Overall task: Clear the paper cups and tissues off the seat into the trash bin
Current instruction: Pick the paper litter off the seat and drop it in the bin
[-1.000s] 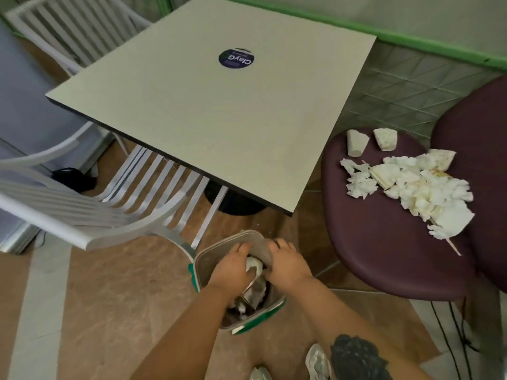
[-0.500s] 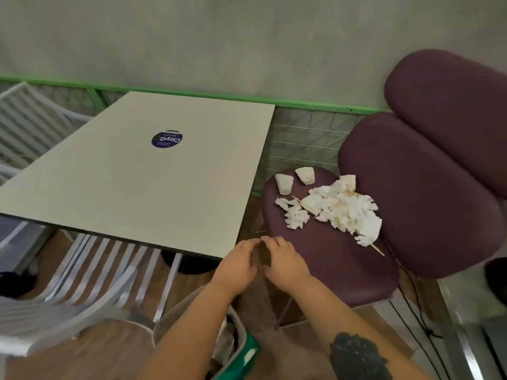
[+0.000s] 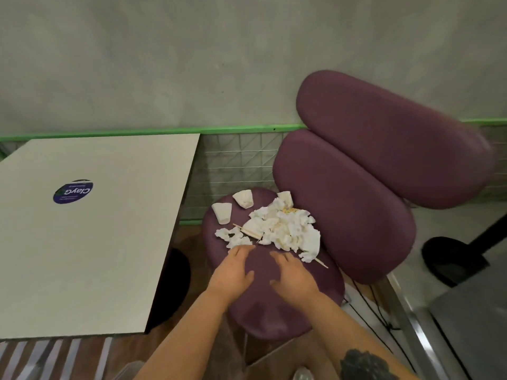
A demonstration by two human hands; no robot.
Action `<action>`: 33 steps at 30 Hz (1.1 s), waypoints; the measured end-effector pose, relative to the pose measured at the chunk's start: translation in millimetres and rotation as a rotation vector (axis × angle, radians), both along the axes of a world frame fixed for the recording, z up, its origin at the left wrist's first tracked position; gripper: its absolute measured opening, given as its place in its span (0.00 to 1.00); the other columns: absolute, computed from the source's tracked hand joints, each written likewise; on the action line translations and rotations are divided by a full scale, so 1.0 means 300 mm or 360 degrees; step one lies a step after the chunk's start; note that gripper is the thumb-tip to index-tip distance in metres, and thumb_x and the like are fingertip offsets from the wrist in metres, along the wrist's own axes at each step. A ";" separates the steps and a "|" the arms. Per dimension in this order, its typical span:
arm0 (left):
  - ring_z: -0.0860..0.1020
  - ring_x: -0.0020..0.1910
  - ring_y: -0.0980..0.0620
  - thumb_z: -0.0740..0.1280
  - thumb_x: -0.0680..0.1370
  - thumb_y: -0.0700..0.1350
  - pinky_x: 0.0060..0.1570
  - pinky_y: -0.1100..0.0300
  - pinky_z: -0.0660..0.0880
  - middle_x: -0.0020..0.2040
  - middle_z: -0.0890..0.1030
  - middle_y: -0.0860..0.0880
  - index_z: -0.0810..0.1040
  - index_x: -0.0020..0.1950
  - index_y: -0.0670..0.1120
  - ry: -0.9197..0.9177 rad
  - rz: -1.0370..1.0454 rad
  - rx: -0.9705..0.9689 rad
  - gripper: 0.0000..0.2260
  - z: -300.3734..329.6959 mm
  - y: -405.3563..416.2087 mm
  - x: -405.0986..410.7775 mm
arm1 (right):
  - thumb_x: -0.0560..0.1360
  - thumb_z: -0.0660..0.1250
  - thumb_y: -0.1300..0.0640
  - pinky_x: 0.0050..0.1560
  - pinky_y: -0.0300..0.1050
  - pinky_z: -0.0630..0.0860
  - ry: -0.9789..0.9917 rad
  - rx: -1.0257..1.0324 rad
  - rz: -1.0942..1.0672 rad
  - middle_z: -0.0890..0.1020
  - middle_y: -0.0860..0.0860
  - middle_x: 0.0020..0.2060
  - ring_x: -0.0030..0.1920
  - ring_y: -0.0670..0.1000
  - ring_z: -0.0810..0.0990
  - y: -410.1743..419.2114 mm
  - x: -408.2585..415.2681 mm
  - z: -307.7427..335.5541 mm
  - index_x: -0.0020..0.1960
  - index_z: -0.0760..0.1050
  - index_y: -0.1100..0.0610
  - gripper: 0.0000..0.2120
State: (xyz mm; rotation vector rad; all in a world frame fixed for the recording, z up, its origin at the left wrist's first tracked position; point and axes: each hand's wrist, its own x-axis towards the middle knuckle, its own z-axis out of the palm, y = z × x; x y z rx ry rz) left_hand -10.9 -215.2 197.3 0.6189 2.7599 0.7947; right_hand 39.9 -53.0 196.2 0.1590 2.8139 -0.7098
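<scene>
Both hands spread, empty: left hand [image 3: 233,272] fingertips nearly touching the tissues [image 3: 285,229], right hand [image 3: 292,274] just short. Pile sits straight ahead on the seat [image 3: 260,311], running left-right; paper cups [image 3: 222,212] beyond, left hand nearer.

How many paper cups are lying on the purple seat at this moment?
3 are clear: one cup at the far left, a second cup right of it, and a third cup at the tissue pile's far edge. The pile may hide others.
</scene>
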 end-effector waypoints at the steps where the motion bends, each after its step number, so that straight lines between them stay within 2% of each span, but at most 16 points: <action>1: 0.69 0.67 0.54 0.66 0.75 0.44 0.63 0.60 0.68 0.70 0.66 0.53 0.63 0.72 0.50 -0.0003 -0.0004 0.0001 0.27 -0.004 0.047 -0.032 | 0.74 0.65 0.52 0.64 0.50 0.70 -0.0009 0.0003 -0.0017 0.65 0.50 0.68 0.68 0.53 0.65 0.054 -0.027 -0.005 0.75 0.55 0.50 0.33; 5: 0.67 0.68 0.54 0.66 0.75 0.43 0.64 0.58 0.69 0.70 0.65 0.54 0.64 0.72 0.50 -0.0020 -0.0007 -0.0001 0.26 -0.023 0.170 -0.131 | 0.74 0.65 0.53 0.63 0.49 0.71 -0.0061 0.0022 -0.0069 0.66 0.51 0.68 0.67 0.54 0.66 0.214 -0.111 -0.017 0.74 0.57 0.51 0.32; 11: 0.69 0.67 0.53 0.66 0.74 0.41 0.64 0.60 0.68 0.69 0.65 0.51 0.66 0.70 0.48 -0.0099 0.0010 0.0003 0.25 -0.081 0.404 -0.324 | 0.75 0.64 0.52 0.64 0.48 0.69 -0.0136 0.0035 -0.0076 0.65 0.50 0.69 0.69 0.53 0.65 0.470 -0.300 -0.064 0.75 0.57 0.50 0.30; 15: 0.70 0.65 0.53 0.66 0.73 0.40 0.61 0.55 0.72 0.69 0.65 0.51 0.67 0.70 0.49 -0.0207 0.0058 -0.0019 0.25 -0.164 0.505 -0.402 | 0.75 0.64 0.53 0.64 0.49 0.70 -0.0201 0.0041 -0.0084 0.65 0.51 0.69 0.68 0.54 0.65 0.570 -0.380 -0.129 0.74 0.57 0.50 0.30; 20: 0.70 0.65 0.51 0.66 0.73 0.42 0.61 0.50 0.72 0.69 0.65 0.51 0.67 0.70 0.49 -0.0285 0.0071 -0.0101 0.25 -0.252 0.550 -0.471 | 0.75 0.64 0.53 0.64 0.50 0.70 -0.0255 0.0008 -0.0071 0.64 0.51 0.70 0.68 0.55 0.65 0.613 -0.439 -0.201 0.74 0.58 0.50 0.29; 25: 0.69 0.67 0.49 0.66 0.73 0.41 0.61 0.53 0.71 0.70 0.65 0.49 0.66 0.70 0.48 -0.0358 0.0088 -0.0193 0.25 -0.379 0.593 -0.575 | 0.76 0.63 0.54 0.62 0.48 0.70 -0.0317 -0.0019 -0.0080 0.64 0.50 0.70 0.68 0.54 0.65 0.628 -0.528 -0.322 0.74 0.58 0.49 0.28; 30: 0.68 0.67 0.45 0.66 0.73 0.40 0.63 0.50 0.71 0.69 0.66 0.46 0.64 0.72 0.46 -0.0411 0.0081 -0.0280 0.27 -0.523 0.622 -0.687 | 0.76 0.64 0.54 0.60 0.49 0.72 -0.0360 -0.0058 -0.0144 0.64 0.49 0.69 0.68 0.53 0.65 0.614 -0.629 -0.473 0.74 0.59 0.48 0.28; 33: 0.69 0.65 0.44 0.65 0.74 0.41 0.58 0.49 0.72 0.68 0.65 0.46 0.62 0.73 0.47 -0.0431 0.0115 -0.0386 0.28 -0.593 0.635 -0.733 | 0.75 0.64 0.55 0.56 0.51 0.73 -0.0367 0.0031 -0.0201 0.66 0.50 0.67 0.66 0.54 0.66 0.596 -0.677 -0.549 0.73 0.60 0.47 0.28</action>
